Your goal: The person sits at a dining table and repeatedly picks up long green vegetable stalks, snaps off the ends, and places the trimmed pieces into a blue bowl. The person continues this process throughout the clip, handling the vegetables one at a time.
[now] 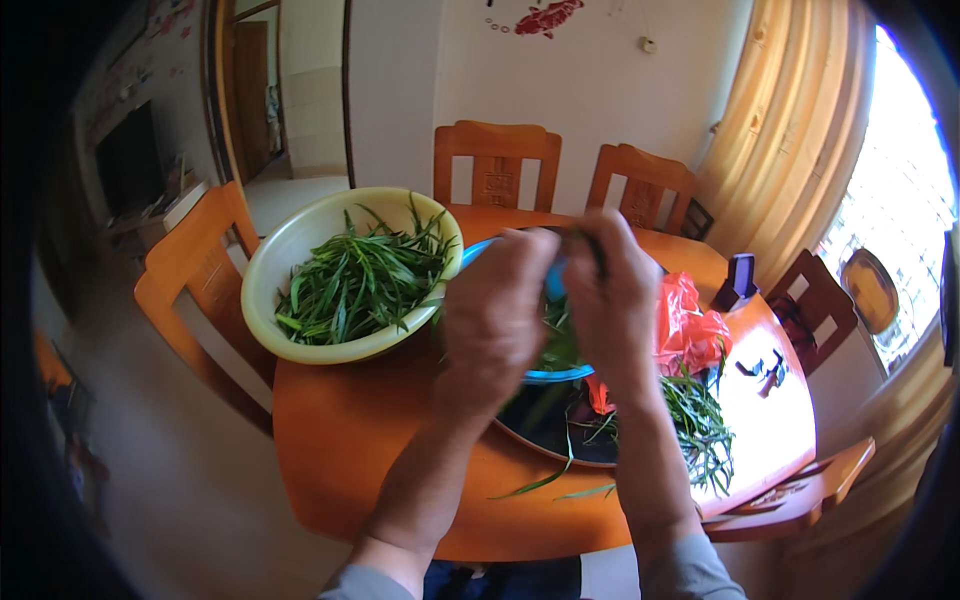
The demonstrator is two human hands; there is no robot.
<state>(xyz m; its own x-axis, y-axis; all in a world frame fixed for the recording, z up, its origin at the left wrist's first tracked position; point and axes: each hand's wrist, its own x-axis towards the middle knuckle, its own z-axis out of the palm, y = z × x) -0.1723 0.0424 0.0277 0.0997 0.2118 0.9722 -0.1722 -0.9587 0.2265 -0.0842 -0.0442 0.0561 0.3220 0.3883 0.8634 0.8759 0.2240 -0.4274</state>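
My left hand (pixel 495 307) and my right hand (pixel 611 292) are raised close together over a blue basin (pixel 559 374), fingers curled and blurred by motion. Dark green stems show faintly between them; how each hand holds them is unclear. Leafy greens lie in the blue basin, partly hidden by my hands. To the left, a large pale yellow-green basin (pixel 262 307) holds a heap of long leafy greens (pixel 360 277). More loose greens (pixel 697 427) lie on the table to the right of my right forearm, beside a red plastic bag (pixel 686 326).
The orange wooden table (pixel 360 442) bears a dark round turntable (pixel 536 431) beneath the blue basin. Stray leaves hang over its near edge. A dark purple box (pixel 739 280) stands at the back right, with small dark scraps (pixel 766 371) nearer. Wooden chairs (pixel 497 142) surround the table.
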